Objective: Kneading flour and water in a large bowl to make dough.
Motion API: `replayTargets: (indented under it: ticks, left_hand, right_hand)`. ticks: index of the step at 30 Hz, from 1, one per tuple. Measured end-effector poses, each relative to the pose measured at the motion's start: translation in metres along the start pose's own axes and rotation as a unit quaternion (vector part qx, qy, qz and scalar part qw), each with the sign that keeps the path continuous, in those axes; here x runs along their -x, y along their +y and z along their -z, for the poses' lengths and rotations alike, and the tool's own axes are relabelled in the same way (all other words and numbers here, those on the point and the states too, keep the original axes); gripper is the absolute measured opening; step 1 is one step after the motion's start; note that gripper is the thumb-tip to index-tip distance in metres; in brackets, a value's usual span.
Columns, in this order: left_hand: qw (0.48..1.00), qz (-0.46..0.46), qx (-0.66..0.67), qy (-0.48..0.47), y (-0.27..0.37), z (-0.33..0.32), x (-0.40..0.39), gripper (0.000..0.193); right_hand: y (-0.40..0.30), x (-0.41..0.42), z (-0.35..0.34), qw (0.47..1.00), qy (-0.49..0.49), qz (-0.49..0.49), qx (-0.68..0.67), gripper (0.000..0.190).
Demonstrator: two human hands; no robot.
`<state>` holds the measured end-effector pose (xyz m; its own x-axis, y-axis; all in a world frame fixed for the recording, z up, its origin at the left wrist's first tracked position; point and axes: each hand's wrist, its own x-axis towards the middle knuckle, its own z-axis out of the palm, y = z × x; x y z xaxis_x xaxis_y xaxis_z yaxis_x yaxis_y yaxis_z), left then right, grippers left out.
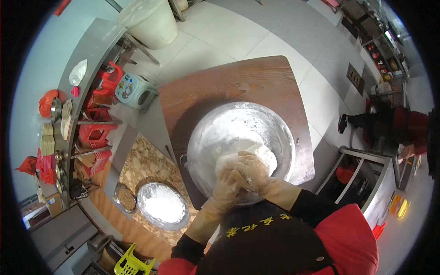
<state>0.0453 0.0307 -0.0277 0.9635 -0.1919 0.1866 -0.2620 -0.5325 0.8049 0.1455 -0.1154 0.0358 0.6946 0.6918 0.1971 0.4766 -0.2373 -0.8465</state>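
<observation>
A large round metal basin (pixel 288 151) stands on the wooden table in front of me, its inner wall dusted with white flour. White dough (pixel 266 156) lies inside it, partly covered by my hands. Both hands wear pale, floury gloves and are close together over the near side of the basin. My left hand (pixel 227 184) grips the dough from the near left, fingers curled. Right against it, my right hand (pixel 252 172) is closed over the dough with its fingers bent. Where the hands meet, the dough between them is hidden.
The brown wooden table (pixel 220 82) carries the basin. At left, a metal bowl of white flour (pixel 163 206) and a smaller bowl of brown grains (pixel 125 199) rest on a stone-patterned surface (pixel 144 158). Plastic stools (pixel 132 91) stand beyond. Another person (pixel 405 127) is at right.
</observation>
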Motion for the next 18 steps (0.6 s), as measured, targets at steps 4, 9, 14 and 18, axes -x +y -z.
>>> replayTargets:
  ticks: [4, 9, 14, 18]
  left_hand:
    - [0.997, 0.006, -0.069, 0.034, -0.030, 0.004, -0.045, 0.052]
    - [0.988, 0.137, -0.071, -0.011, -0.075, 0.002, -0.088, 0.056]
    - [0.983, 0.141, -0.120, -0.003, -0.069, 0.004, -0.074, 0.056]
    - [0.912, 0.265, 0.309, -0.044, -0.001, -0.001, -0.010, 0.042]
  right_hand:
    - [0.076, -0.018, -0.033, 0.984, 0.116, 0.015, 0.134, 0.022]
    - [0.132, -0.069, -0.037, 0.973, -0.010, -0.099, 0.208, 0.016]
    - [0.114, -0.071, -0.031, 0.960, -0.084, -0.198, 0.178, 0.021]
    - [0.107, -0.014, -0.011, 0.990, -0.086, -0.041, 0.106, 0.022]
